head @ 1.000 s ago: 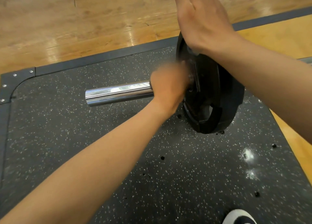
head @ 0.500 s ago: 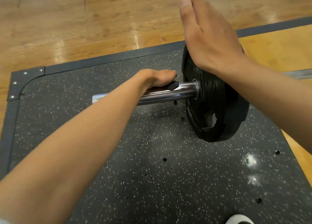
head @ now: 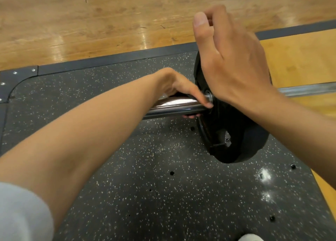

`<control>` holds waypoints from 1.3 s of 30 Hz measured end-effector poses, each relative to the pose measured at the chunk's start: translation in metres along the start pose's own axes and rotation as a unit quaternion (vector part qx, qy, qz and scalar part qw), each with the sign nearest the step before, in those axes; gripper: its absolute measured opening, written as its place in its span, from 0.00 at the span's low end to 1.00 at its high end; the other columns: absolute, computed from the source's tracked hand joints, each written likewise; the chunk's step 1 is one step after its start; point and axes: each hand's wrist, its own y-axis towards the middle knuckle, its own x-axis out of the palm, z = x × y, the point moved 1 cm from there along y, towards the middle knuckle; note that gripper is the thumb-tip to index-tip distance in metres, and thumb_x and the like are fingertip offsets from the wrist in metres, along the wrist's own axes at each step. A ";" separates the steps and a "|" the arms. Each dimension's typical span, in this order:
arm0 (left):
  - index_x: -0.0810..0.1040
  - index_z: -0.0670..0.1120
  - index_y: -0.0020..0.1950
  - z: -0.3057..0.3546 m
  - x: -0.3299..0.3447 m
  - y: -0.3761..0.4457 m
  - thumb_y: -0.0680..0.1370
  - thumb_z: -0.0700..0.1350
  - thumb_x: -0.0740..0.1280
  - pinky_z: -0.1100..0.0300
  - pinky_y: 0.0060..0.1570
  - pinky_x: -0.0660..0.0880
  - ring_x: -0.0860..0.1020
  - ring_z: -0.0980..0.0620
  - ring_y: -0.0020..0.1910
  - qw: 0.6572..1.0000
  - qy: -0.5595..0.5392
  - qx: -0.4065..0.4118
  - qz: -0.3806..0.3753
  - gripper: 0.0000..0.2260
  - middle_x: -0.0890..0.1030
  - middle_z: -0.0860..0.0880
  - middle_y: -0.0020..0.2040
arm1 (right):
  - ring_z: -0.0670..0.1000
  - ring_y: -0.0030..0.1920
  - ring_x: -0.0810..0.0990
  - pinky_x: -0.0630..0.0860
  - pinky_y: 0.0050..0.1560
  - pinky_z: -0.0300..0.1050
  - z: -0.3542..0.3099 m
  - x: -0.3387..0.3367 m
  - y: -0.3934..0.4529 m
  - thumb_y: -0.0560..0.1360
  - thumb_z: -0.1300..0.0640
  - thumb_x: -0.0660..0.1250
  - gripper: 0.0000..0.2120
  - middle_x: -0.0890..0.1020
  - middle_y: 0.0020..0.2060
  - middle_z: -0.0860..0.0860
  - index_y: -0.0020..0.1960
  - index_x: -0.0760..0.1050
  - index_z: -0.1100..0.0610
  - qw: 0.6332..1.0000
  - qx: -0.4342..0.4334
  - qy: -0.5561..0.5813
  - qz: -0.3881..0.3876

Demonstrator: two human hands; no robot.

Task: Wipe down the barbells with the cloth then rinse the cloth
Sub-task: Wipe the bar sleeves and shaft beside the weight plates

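Sleeve (head: 174,105) axis runs left-right; gripped by left hand (head: 181,90) beside plate (head: 234,131). Plate top steadied by right hand (head: 234,66), fingers loosely curled. Cloth barely seen.

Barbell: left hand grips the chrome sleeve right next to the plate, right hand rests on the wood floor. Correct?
Not quite. In the head view the right hand is on top of the black plate, not on the wood floor. The rest holds: the left hand grips the chrome sleeve right next to the plate.
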 end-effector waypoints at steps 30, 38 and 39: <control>0.81 0.40 0.60 -0.051 0.005 -0.030 0.58 0.64 0.84 0.51 0.54 0.80 0.83 0.45 0.49 0.999 -0.052 0.000 0.003 0.40 0.85 0.44 0.51 | 0.55 0.65 0.75 0.66 0.66 0.52 -0.007 0.005 -0.009 0.81 0.30 0.46 0.34 0.77 0.66 0.51 0.73 0.69 0.53 0.986 -0.050 -0.155 -0.037; 0.78 0.41 0.69 -0.106 -0.005 -0.053 0.59 0.69 0.82 0.52 0.51 0.81 0.83 0.47 0.47 0.996 -0.082 -0.024 0.017 0.48 0.84 0.46 0.50 | 0.58 0.61 0.76 0.66 0.65 0.54 0.001 -0.002 -0.014 0.82 0.31 0.47 0.33 0.79 0.62 0.54 0.69 0.71 0.55 0.985 -0.065 -0.157 -0.026; 0.75 0.41 0.72 -0.129 -0.008 -0.065 0.60 0.68 0.82 0.51 0.49 0.81 0.83 0.47 0.46 0.993 -0.106 -0.041 0.001 0.50 0.84 0.45 0.50 | 0.58 0.61 0.76 0.66 0.65 0.54 -0.001 -0.001 -0.016 0.82 0.31 0.47 0.33 0.79 0.62 0.54 0.69 0.71 0.55 0.984 -0.068 -0.159 -0.028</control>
